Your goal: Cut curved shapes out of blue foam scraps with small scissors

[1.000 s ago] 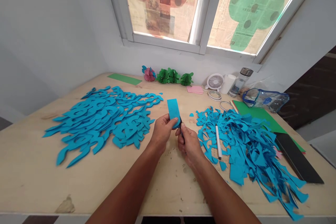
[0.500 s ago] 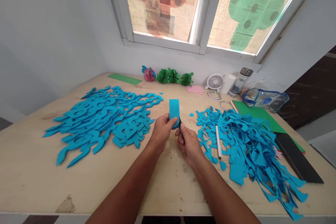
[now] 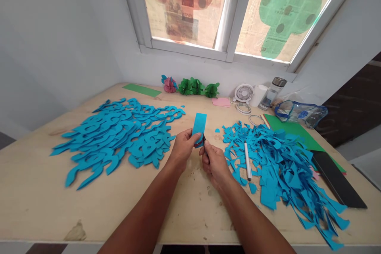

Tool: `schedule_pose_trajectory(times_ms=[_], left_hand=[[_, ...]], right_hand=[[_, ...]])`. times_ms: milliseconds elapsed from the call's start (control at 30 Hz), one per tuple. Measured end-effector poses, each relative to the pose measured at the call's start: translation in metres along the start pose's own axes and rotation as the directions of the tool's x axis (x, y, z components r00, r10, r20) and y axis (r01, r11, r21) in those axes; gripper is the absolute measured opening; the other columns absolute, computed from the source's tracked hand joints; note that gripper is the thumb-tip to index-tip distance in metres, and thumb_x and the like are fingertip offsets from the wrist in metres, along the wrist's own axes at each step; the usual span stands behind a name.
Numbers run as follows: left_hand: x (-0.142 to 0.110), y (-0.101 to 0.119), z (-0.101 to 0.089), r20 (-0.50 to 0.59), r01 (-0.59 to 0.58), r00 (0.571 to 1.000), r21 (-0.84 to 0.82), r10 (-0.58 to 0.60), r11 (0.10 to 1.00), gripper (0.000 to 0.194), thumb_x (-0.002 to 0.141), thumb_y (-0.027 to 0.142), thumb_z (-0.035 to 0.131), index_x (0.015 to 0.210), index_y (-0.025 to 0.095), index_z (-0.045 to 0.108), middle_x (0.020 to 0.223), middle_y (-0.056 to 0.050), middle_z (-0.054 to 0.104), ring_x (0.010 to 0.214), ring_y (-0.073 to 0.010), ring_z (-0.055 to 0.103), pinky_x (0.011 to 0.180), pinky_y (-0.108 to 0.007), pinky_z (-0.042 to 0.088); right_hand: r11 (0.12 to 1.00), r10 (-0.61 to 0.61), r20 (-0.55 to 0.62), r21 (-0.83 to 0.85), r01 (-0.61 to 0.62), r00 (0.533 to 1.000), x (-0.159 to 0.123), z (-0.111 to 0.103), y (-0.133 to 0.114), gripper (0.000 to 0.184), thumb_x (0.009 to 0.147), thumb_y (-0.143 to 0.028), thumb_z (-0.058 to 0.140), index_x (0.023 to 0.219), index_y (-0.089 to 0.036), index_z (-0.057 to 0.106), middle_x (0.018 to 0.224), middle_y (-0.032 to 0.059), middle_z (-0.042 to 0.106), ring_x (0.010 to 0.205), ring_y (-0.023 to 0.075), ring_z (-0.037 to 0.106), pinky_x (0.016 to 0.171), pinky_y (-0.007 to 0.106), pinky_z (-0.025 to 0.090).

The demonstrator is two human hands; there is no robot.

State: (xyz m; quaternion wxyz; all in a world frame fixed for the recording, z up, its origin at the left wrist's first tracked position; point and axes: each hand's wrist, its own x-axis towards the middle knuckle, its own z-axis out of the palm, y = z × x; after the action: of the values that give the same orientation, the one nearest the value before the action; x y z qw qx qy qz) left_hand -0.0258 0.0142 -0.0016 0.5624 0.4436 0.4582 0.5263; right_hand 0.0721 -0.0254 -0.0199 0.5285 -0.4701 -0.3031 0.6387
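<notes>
Between thumb and fingers, my left hand (image 3: pixel 184 145) grips a small blue paper strip (image 3: pixel 199 124), held upright above the table. My right hand (image 3: pixel 216 160) is closed round dark-handled scissors (image 3: pixel 204 141), whose blades meet the right edge of the paper near my left thumb. Most of the scissors is hidden in my fingers. To the left lies a spread of cut blue paper shapes (image 3: pixel 104 131) with curved, looped outlines. A heap of blue paper scraps (image 3: pixel 285 158) lies to the right, with a white pen (image 3: pixel 247 160) on it.
Along the wall stand green paper craft pieces (image 3: pixel 196 86), a pink-and-blue one (image 3: pixel 169 84), a small white fan (image 3: pixel 244 93) and a glass bottle (image 3: pixel 272 93). A clear pouch (image 3: pixel 300 114), green sheets (image 3: pixel 294 131) and a black flat object (image 3: pixel 339 180) lie at right.
The paper strip has tilted, its top leaning to the right in my left hand. Both hands stay in nearly the same place, the scissors still at the paper's edge.
</notes>
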Motion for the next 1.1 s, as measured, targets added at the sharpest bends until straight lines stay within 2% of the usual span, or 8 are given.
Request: schedule_pose_trajectory(times_ms=[133,333,667,1100], left_hand=[[0.0005,0.0002,-0.0004,0.004,-0.013,1.0,0.006,0.013,1.0,0.024,0.059,0.038,0.067,0.059,0.017,0.057,0.06,0.001,0.052,0.057,-0.0121,0.045,0.059,-0.026,0.041],[0.0009,-0.0013,-0.0023,0.031,-0.011,0.999,0.036,0.01,0.999,0.022,0.063,0.037,0.064,0.06,0.016,0.058,0.057,0.001,0.052,0.057,-0.0121,0.046,0.061,-0.026,0.041],[0.0011,-0.002,-0.0015,-0.001,0.003,1.0,0.025,-0.003,1.0,0.025,0.061,0.04,0.067,0.06,0.016,0.06,0.059,0.0,0.054,0.058,-0.0134,0.048,0.062,-0.027,0.042],[0.0021,-0.0001,-0.004,0.037,0.005,0.999,0.036,-0.006,0.999,0.025,0.057,0.039,0.069,0.059,0.017,0.06,0.058,0.001,0.054,0.058,-0.0139,0.048,0.059,-0.026,0.042]], right_hand=[[1.0,0.002,0.001,-0.009,-0.002,1.0,-0.0001,-0.0003,0.0,0.045,0.065,-0.06,0.068,0.062,-0.017,0.053,0.04,-0.0108,0.033,0.031,0.0022,0.019,0.034,0.02,0.007],[1.0,-0.001,-0.006,-0.002,0.001,1.0,-0.0015,0.0002,-0.0022,0.046,0.064,-0.06,0.068,0.063,-0.017,0.053,0.04,-0.0106,0.033,0.032,0.002,0.019,0.034,0.019,0.008],[1.0,-0.007,-0.007,-0.022,0.007,1.0,0.0012,-0.0015,-0.0007,0.045,0.066,-0.059,0.067,0.062,-0.017,0.054,0.039,-0.0107,0.032,0.032,0.0024,0.018,0.035,0.02,0.007],[1.0,0.008,0.024,-0.025,-0.008,1.0,-0.0021,-0.0015,-0.0051,0.045,0.066,-0.059,0.067,0.063,-0.017,0.054,0.041,-0.0106,0.032,0.032,0.0026,0.018,0.035,0.02,0.007]])
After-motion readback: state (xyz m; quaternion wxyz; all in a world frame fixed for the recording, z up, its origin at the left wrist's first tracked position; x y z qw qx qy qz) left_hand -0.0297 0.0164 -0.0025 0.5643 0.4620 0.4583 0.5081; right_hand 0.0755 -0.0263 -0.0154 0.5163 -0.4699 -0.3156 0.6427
